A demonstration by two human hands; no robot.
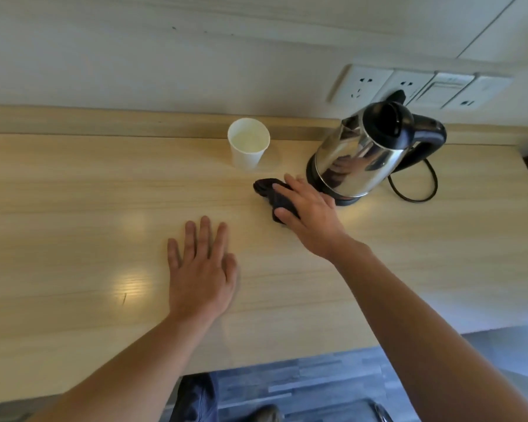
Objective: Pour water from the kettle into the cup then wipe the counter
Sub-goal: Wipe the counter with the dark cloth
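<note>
The right hand [305, 211] lies palm down on a dark cloth [273, 196], fingers pressing it flat against the desk [73, 193]; the cloth bunches out past the fingertips and under the thumb. It sits toward the back edge of the desk, just in front of the kettle [363, 153] and touching or nearly touching its black base. The left hand [200, 269] rests flat on the desk nearer the front edge, fingers spread and holding nothing.

The kettle, steel with a black lid and handle, stands upright on its base near the back right corner. Its cord [415, 190] loops on the desk to the right. The cup [248, 143], white paper, stands upright by the back edge, left of the kettle and apart from it, with pale liquid inside.

Sockets [406, 86] line the wall behind the kettle. No brand or writing can be read on kettle, cup or sockets.
</note>
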